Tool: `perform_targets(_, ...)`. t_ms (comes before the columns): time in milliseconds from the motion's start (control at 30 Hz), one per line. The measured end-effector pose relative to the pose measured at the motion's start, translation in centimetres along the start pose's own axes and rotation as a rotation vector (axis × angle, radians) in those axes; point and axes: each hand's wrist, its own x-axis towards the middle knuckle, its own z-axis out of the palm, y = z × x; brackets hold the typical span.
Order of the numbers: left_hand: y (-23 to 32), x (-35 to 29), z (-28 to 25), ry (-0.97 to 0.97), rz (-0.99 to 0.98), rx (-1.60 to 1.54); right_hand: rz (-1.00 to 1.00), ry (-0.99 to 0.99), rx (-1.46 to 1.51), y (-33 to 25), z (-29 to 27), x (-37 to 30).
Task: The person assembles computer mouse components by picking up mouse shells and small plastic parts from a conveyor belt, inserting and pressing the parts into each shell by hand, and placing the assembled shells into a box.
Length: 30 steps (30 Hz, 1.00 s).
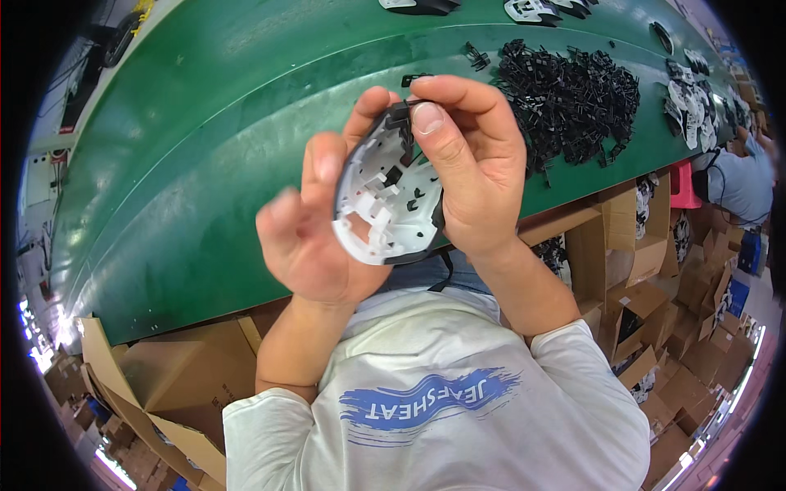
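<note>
"Where is the shell?"

"The white plastic shell [350, 196], edged in black, is held up over the green surface [205, 204], its hollow inside facing up. Small white posts and black bits show in it."

"And the hands?"

"The right hand [475, 155] is closed on the shell, thumb and forefinger pinched together at its far end, by a black part [399, 119] (whether that part is fixed there, I can't tell). The left hand [315, 237] is half open, fingers bent and spread, with the shell over its palm; how firmly it grips, I can't tell."

"What lies around?"

"A heap of black plastic pieces [569, 102] lies beyond the right hand, with one loose piece [477, 57] just beside it. More white and black shells [694, 110] lie farther right. An open cardboard box [184, 368] stands below the surface at left."
</note>
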Motion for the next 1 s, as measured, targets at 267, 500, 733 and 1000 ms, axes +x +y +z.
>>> perform_targets(267,0.4,-0.7,-0.5,0.171,-0.39,-0.09,-0.581,-0.384,-0.831,-2.9,-3.0,3.6)
perform_targets(500,0.7,-0.8,-1.2,0.058,-0.068,0.178,-0.402,-0.366,-0.963,-4.6,-2.2,1.2)
perform_targets(733,1.5,-1.1,-0.1,0.154,0.001,0.387,-0.426,-0.608,-1.19,-5.7,-2.3,0.6)
perform_targets(1000,0.4,-1.9,1.0,0.219,-0.13,0.398,-0.656,-0.31,-1.159,-3.0,-2.1,1.1)
